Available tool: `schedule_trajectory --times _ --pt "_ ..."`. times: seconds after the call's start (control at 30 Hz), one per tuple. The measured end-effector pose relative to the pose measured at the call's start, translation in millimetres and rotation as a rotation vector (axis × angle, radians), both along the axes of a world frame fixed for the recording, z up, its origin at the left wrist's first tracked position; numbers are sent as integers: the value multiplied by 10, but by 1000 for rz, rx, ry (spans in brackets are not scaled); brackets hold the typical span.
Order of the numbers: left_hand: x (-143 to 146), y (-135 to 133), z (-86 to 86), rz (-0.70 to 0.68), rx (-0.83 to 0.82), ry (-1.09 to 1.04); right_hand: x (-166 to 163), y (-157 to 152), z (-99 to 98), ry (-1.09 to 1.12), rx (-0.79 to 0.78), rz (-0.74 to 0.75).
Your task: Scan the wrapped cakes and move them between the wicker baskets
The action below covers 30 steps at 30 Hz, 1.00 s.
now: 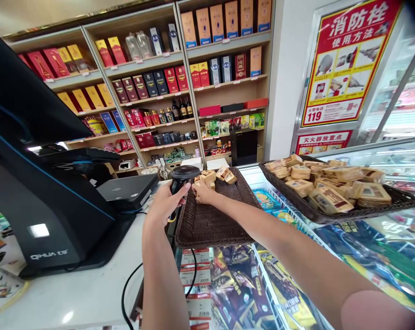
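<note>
My left hand (163,201) is wrapped round the handle of a black barcode scanner (185,173), whose head points away from me. A shallow brown wicker basket (214,224) lies just to its right on the glass top of a freezer. At the basket's far left, my right hand (204,191) has its fingers curled closed on a beige wrapped snack packet (209,176), partly hidden by the hand. Beside it lies another snack packet with a brown label (226,174). The fingertips of both hands are close together.
A second wicker basket (307,208), heaped with similar packets, stands to the right on the freezer glass. At the left are a black checkout terminal (66,220) and a flat black device (127,188) on a white counter (90,293). A black cable (127,286) hangs below.
</note>
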<state>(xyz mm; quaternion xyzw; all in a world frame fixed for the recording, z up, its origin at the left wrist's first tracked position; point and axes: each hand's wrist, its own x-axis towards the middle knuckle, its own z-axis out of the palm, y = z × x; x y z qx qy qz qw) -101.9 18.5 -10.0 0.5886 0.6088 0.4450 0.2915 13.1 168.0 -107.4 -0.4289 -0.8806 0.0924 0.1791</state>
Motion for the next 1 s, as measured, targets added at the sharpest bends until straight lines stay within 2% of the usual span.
schedule_trajectory --times 0.07,0.17,0.33,0.47,0.7,1.0 --pt "29 0 11 -7 6 8 173 -37 58 60 12 -11" --pt "103 -5 38 -36 24 14 616 -187 145 222 -6 -39" --pt "322 -3 57 -95 55 -5 1563 -620 120 694 -202 -145" --pt "545 -10 44 -249 -7 -29 2033 -846 143 930 -320 -165" --pt "719 -40 53 -344 -70 24 2184 -933 374 1111 -401 -187" --pt "712 -26 55 -325 -78 48 2185 -930 345 1071 -412 -264"
